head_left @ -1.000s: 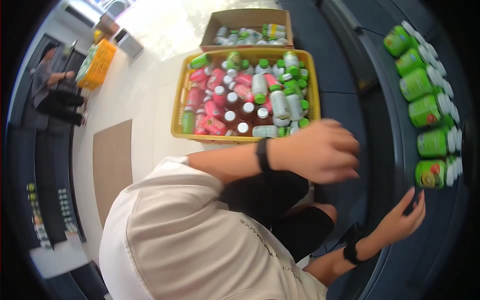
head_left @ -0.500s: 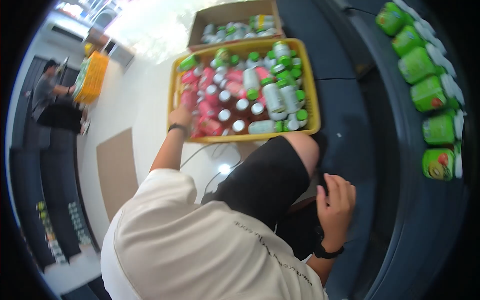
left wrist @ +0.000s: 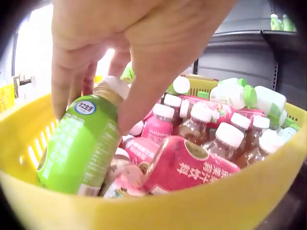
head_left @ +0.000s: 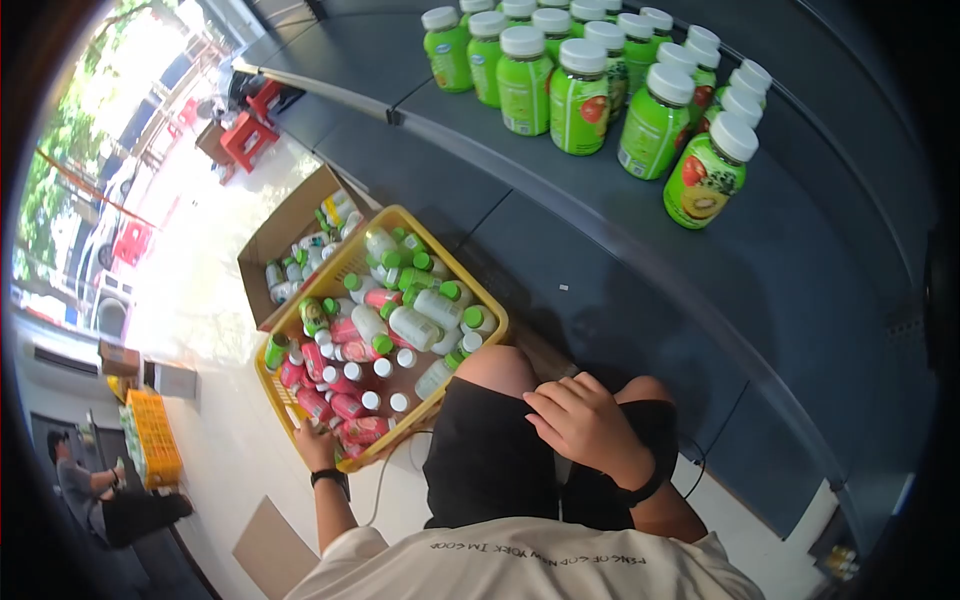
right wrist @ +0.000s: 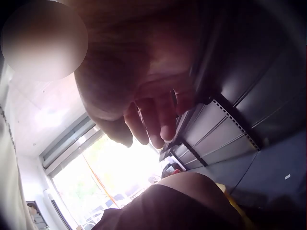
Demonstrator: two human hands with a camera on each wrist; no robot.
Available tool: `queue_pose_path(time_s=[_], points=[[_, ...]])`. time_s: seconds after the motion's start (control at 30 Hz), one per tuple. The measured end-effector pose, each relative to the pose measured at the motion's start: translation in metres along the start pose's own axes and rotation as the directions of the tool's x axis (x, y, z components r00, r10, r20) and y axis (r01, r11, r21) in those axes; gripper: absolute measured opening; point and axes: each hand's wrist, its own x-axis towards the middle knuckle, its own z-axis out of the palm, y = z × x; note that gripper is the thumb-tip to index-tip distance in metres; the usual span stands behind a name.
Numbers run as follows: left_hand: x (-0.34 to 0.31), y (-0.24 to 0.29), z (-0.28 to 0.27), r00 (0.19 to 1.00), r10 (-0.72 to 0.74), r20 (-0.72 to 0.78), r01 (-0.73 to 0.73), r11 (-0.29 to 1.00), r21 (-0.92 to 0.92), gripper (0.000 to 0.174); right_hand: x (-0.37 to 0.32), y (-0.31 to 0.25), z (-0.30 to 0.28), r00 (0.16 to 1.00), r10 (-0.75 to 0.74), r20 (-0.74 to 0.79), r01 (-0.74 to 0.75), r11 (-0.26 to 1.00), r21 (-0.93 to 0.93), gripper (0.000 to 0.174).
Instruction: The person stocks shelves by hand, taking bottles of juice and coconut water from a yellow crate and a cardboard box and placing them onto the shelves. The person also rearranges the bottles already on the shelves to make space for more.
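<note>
Two hands show, and only one is busy. The left hand (left wrist: 129, 31) has its fingers and thumb clamped around the top of a green bottle (left wrist: 79, 143). That bottle leans inside the yellow basket (left wrist: 120, 210), close to the wall. The right hand (head_left: 588, 425) is over the lap, fingers a bit bent, with nothing in it.

To get the bottle out well, I think the hand should squeeze tight and go straight up. Then the bottom should not bump the rim or drag the pink bottles (left wrist: 189, 167) next to it.

The basket is very full. Pink bottles lie at odd tilts, brown drinks (left wrist: 192, 130) with white caps stand up, and white bottles (left wrist: 228, 96) with green caps lie at the other side. Just beside it, a cardboard box (head_left: 285, 222) holds more bottles.
</note>
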Motion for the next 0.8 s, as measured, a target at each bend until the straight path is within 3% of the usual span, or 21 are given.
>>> queue_pose_path(time_s=[0.07, 0.17, 0.23, 0.3, 0.37, 0.43, 0.5, 0.53, 0.57, 0.63, 0.7, 0.73, 0.77, 0.8], points=[[0.008, 0.011, -0.026, 0.997, 0.029, -0.078, -0.042, 0.984, -0.171, 0.056, -0.001, 0.001, 0.006, 0.999, -0.036, -0.015, 0.036, 0.999, -0.006, 0.029], [0.038, 0.061, -0.078, 0.944, 0.213, -0.253, -0.264, 0.945, -0.193, 0.065, 0.009, -0.002, 0.003, 0.997, -0.061, -0.037, 0.062, 0.998, 0.031, 0.028], [0.047, 0.127, -0.121, 0.823, 0.406, -0.396, -0.488, 0.863, -0.13, 0.063, 0.022, -0.007, -0.004, 0.993, -0.092, -0.073, 0.092, 0.996, -0.006, 0.03], [0.029, 0.213, -0.172, 0.803, 0.448, -0.393, -0.565, 0.782, -0.263, 0.066, 0.037, -0.015, -0.014, 0.99, -0.096, -0.103, 0.097, 0.995, 0.0, 0.036], [0.016, 0.263, -0.187, 0.734, 0.516, -0.441, -0.678, 0.588, -0.441, 0.066, 0.048, -0.024, -0.029, 0.989, -0.06, -0.136, 0.068, 0.996, 0.057, 0.045], [-0.017, 0.322, -0.209, 0.674, 0.642, -0.367, -0.702, 0.4, -0.59, 0.065, 0.055, -0.027, -0.041, 0.982, -0.014, -0.189, 0.015, 1.0, 0.005, 0.059], [-0.042, 0.371, -0.224, 0.428, 0.842, -0.329, -0.824, 0.214, -0.525, 0.065, 0.063, -0.036, -0.063, 0.955, 0.053, -0.293, -0.078, 0.994, -0.075, 0.063], [-0.055, 0.395, -0.205, 0.376, 0.81, -0.451, -0.704, -0.067, -0.707, 0.062, 0.059, -0.033, -0.068, 0.937, 0.055, -0.346, -0.094, 0.991, -0.095, 0.073], [-0.062, 0.413, -0.206, 0.235, 0.872, -0.429, -0.664, -0.178, -0.727, 0.063, 0.056, -0.029, -0.075, 0.923, 0.086, -0.375, -0.152, 0.977, -0.151, 0.073], [-0.092, 0.451, -0.204, 0.135, 0.874, -0.468, -0.535, -0.333, -0.776, 0.066, 0.038, -0.022, -0.082, 0.863, 0.191, -0.468, -0.285, 0.948, -0.139, 0.073], [-0.117, 0.474, -0.181, 0.175, 0.85, -0.497, -0.375, -0.409, -0.832, 0.067, 0.014, -0.013, -0.093, 0.765, 0.302, -0.569, -0.426, 0.9, -0.095, 0.07], [-0.132, 0.483, -0.18, 0.176, 0.827, -0.533, -0.356, -0.451, -0.818, 0.067, -0.011, 0.001, -0.097, 0.764, 0.282, -0.581, -0.445, 0.882, -0.157, 0.066], [-0.142, 0.493, -0.18, 0.184, 0.805, -0.564, -0.354, -0.481, -0.802, 0.066, -0.019, 0.003, -0.1, 0.659, 0.407, -0.633, -0.458, 0.884, 0.093, 0.071], [-0.156, 0.497, -0.177, 0.217, 0.777, -0.591, -0.355, -0.501, -0.789, 0.064, -0.025, 0.006, -0.108, 0.664, 0.321, -0.675, -0.459, 0.888, -0.029, 0.069]])
